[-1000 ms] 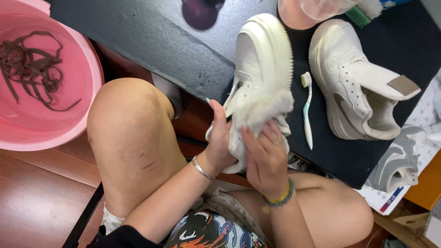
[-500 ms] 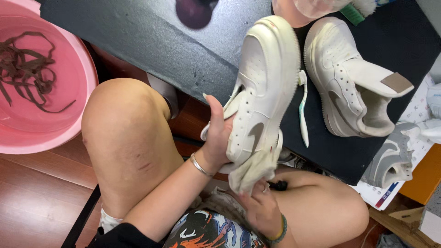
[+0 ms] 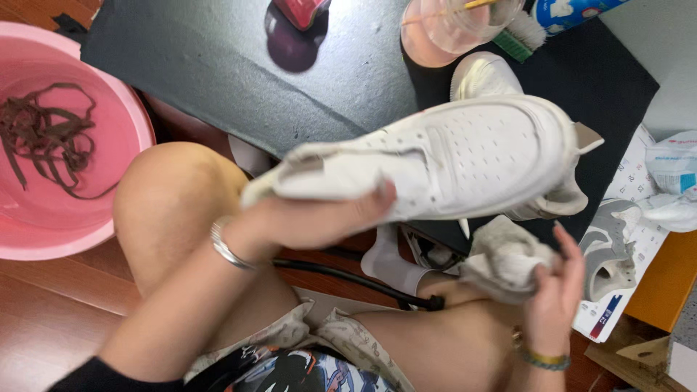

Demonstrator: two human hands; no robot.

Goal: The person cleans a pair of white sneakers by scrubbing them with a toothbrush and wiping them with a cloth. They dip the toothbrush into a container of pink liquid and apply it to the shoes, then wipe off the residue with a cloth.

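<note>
place: home floor | cues: wooden floorboards (image 3: 43, 319); pink wash basin (image 3: 109, 218); dark mat (image 3: 218, 65)

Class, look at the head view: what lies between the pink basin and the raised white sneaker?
The person's bare knee lies between the pink basin and white sneaker.

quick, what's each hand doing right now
Left hand: closed on the white sneaker, holding it up.
Right hand: holding a crumpled grey cloth.
</note>
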